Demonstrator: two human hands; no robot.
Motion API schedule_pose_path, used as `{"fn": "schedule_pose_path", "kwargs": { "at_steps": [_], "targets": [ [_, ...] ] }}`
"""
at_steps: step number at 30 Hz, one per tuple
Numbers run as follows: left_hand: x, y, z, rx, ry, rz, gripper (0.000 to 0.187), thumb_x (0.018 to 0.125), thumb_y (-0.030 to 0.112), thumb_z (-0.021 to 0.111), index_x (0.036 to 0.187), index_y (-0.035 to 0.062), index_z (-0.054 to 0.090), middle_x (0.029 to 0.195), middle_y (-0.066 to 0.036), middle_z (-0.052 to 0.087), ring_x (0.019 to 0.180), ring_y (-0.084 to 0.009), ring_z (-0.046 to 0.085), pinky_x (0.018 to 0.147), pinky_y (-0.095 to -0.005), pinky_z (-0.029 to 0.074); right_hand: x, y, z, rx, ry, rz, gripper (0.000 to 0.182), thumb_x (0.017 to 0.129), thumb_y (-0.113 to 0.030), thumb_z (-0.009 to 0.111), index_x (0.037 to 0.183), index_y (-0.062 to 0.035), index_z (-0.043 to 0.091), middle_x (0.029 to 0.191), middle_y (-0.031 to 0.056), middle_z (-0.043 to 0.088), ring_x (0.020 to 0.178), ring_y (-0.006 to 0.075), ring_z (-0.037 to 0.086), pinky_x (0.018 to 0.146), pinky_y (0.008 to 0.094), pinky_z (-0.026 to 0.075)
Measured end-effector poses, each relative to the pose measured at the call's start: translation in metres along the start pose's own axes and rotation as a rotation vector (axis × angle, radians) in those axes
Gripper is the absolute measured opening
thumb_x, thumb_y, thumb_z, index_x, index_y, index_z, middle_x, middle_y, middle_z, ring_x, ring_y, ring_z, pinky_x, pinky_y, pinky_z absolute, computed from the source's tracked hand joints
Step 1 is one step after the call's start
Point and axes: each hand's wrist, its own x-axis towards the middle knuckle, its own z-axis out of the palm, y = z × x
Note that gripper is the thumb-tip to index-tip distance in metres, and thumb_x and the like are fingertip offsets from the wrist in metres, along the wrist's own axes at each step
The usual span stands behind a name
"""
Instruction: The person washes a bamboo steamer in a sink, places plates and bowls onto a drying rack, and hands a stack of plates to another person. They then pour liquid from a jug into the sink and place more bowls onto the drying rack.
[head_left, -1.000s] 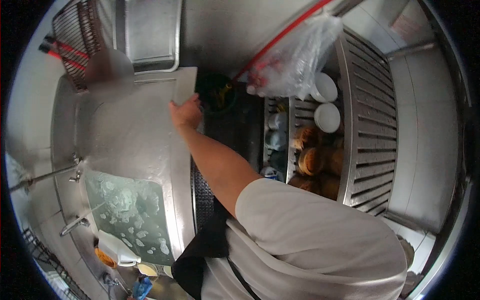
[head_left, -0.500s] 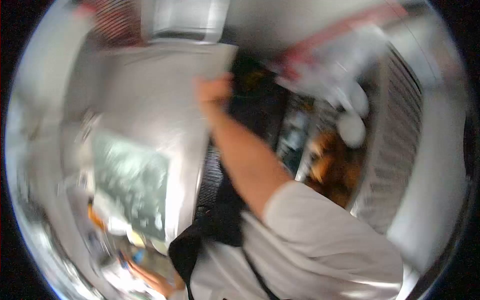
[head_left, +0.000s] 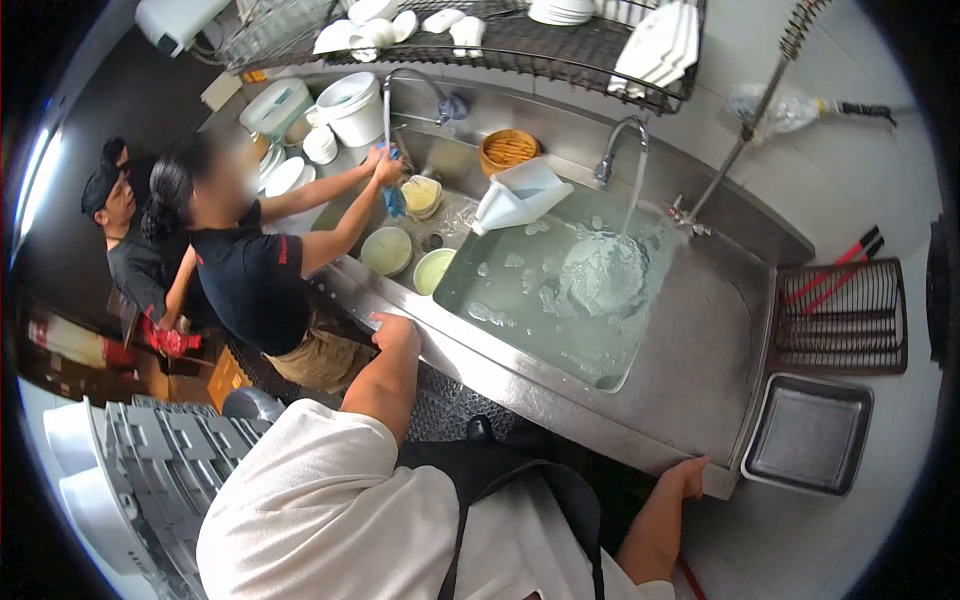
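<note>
My left hand is at the front edge of the steel sink counter, its fingers curled on the rim. Farther right, my right hand grips the same edge near the counter's corner. Beyond them lies a basin of cloudy water, with a running tap stirring up foam. A white plastic jug leans at the basin's back left. Bowls stand in the left basin.
At the left, a co-worker holds a blue cloth under another tap. Another person stands behind. Dishes fill the overhead rack. On the right are a metal tray and a brown rack. Grey crates stand lower left.
The view has swung from a blurred look along the counter to the sink and co-worker. The outstretched arm is lowered, and both my hands are now at the counter's front edge.
</note>
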Motion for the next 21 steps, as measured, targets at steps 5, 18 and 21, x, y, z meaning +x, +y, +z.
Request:
{"fn": "schedule_pose_path", "kwargs": {
  "at_steps": [5, 18, 21],
  "targets": [
    [0.005, 0.001, -0.001, -0.025, -0.074, 0.011, 0.082, 0.096, 0.066, 0.039, 0.13, -0.0065, 0.056, 0.131, -0.028, 0.062, 0.123, -0.0484, 0.057, 0.106, -0.0556, 0.042, 0.009, 0.003, 0.005, -0.035, -0.021, 0.009, 0.121, 0.082, -0.066, 0.071, 0.148, 0.0182, 0.014, 0.142, 0.0383, 0.046, 0.132, 0.0485, 0.05, 0.114, 0.0537, 0.038],
    [0.007, -0.001, 0.0, -0.03, -0.091, 0.032, 0.083, 0.095, 0.068, 0.04, 0.127, -0.0063, 0.06, 0.132, -0.027, 0.062, 0.123, -0.0446, 0.059, 0.107, -0.052, 0.043, 0.002, 0.001, 0.011, -0.18, 0.118, -0.026, 0.118, 0.082, -0.065, 0.07, 0.15, 0.0153, 0.015, 0.14, 0.0346, 0.049, 0.128, 0.0467, 0.054, 0.113, 0.0552, 0.041],
    [0.0, 0.004, 0.001, 0.163, 0.05, 0.001, 0.08, 0.099, 0.064, 0.034, 0.134, -0.0057, 0.054, 0.128, -0.027, 0.065, 0.119, -0.0411, 0.063, 0.108, -0.052, 0.043, -0.014, 0.002, -0.007, 0.231, -0.234, 0.077, 0.091, 0.086, -0.058, 0.072, 0.135, 0.0148, 0.046, 0.131, 0.0269, 0.061, 0.112, 0.0383, 0.066, 0.093, 0.0474, 0.056]
  ]
}}
